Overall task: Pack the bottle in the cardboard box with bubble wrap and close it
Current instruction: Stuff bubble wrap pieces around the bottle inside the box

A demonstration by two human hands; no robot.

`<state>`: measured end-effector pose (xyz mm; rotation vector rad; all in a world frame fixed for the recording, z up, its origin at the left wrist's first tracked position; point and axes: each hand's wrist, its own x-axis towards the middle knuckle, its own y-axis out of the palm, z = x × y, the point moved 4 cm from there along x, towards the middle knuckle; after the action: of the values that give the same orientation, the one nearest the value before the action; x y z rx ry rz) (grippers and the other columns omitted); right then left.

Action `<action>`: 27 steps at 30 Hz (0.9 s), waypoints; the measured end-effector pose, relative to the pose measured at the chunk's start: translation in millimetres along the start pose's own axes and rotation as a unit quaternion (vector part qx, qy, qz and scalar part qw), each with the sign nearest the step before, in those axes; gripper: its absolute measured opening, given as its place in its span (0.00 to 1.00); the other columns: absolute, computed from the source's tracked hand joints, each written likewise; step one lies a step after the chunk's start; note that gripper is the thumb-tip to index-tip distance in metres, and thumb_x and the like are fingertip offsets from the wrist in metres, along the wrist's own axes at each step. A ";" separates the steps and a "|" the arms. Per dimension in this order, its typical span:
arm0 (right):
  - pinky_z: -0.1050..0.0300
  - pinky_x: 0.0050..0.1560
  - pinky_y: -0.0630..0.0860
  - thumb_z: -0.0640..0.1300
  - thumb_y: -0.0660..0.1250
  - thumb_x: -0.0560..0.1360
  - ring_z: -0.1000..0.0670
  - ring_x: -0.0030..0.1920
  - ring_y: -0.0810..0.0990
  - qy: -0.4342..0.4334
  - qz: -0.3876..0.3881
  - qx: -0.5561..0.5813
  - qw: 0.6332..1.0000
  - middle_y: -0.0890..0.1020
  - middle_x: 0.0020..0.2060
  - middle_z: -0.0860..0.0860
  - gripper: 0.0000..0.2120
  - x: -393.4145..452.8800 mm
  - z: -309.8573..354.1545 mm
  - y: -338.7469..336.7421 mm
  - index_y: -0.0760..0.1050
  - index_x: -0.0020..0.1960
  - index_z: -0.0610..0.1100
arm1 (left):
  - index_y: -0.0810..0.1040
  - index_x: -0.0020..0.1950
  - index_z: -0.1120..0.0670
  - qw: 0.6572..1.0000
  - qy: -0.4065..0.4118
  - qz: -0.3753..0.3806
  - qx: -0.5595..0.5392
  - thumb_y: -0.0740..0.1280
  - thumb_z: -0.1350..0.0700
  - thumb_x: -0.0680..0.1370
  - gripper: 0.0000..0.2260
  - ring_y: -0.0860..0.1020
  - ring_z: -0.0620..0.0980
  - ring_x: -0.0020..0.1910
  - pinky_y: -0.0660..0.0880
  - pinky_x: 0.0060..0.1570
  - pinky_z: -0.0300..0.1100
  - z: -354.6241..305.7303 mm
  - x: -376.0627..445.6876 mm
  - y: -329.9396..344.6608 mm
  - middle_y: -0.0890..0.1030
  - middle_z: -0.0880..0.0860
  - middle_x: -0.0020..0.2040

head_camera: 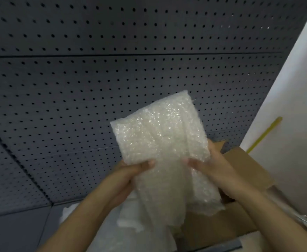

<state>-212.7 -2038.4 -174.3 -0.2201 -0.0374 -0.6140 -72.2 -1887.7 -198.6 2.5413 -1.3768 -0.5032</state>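
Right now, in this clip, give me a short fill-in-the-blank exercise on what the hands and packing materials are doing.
1. Both hands hold a folded sheet of ____ wrap.
2. The left hand and right hand hold it up in front of a grey ____ wall full of small holes.
3. The open box at lower right is made of ____.

Missing words: bubble; perforated; cardboard
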 end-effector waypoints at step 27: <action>0.52 0.63 0.69 0.46 0.56 0.75 0.46 0.62 0.67 -0.352 -0.010 -0.498 0.793 0.66 0.68 0.46 0.21 5.0 -62.0 -98.6 0.75 0.64 0.40 | 0.76 0.61 0.56 0.979 0.119 -0.163 -0.036 0.61 0.67 0.79 0.14 0.83 0.56 0.52 0.80 0.48 0.47 73.5 56.2 149.6 0.84 0.59 0.53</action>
<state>-267.2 -2132.9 -215.2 -1.4842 -0.4447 -0.4917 -187.5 -2017.5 -226.7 2.6731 -0.8512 -0.2807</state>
